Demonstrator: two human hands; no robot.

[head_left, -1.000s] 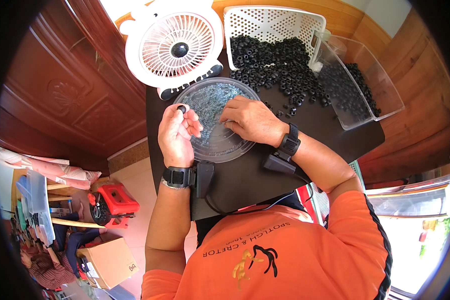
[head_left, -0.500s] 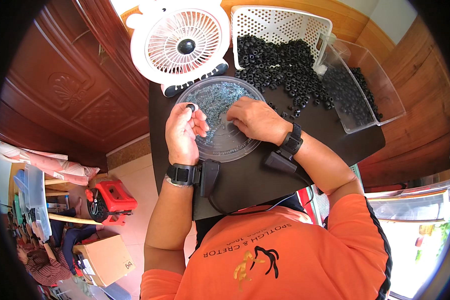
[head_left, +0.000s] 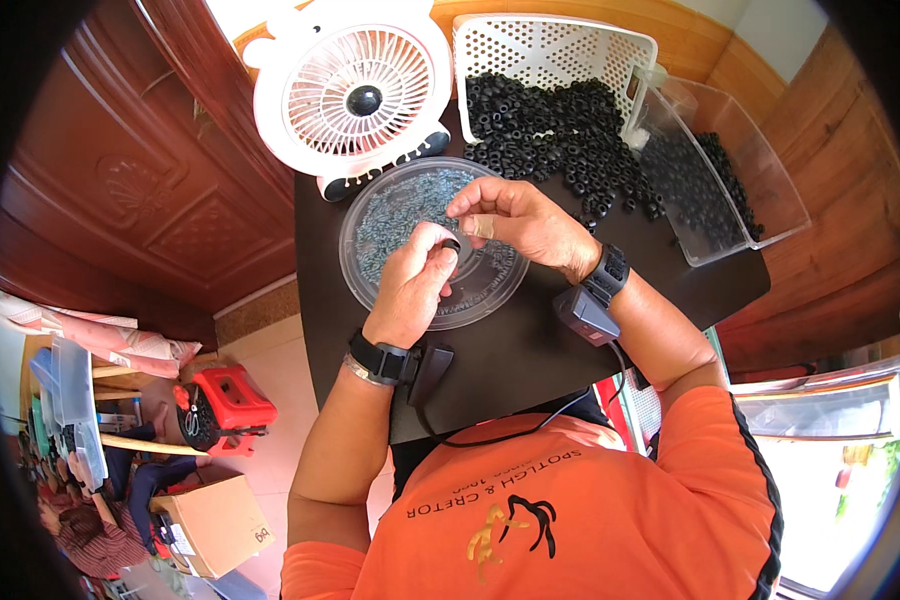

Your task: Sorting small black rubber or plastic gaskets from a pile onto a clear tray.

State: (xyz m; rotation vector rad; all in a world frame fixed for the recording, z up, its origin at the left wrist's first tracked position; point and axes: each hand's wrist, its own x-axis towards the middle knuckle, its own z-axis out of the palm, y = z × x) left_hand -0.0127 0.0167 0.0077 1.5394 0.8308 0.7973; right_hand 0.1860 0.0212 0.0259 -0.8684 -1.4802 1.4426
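My left hand (head_left: pixel 410 285) pinches a small black cylindrical part (head_left: pixel 451 245) between thumb and fingertips, over the near side of a round clear plastic tray (head_left: pixel 348 262). Many tiny bluish metallic pieces (head_left: pixel 388 225) lie spread in that tray. Just right of the black part, my right hand (head_left: pixel 535 228) hovers above the tray with thumb and fingers pinched together. Whatever sits between those fingertips is too small to make out. A tan bandage wraps one of its fingers.
Black parts (head_left: pixel 590 150) spill from a tipped white perforated basket (head_left: pixel 560 45) at the back. Right of it stands a clear plastic bin (head_left: pixel 775 190) with more black parts. A white fan (head_left: pixel 363 100) is at back left. A cable (head_left: pixel 490 438) crosses the near table edge.
My left hand has moved right and slightly nearer with the black part, turning it toward the other hand. My right hand has risen from the tray's pieces and come close to the black part.
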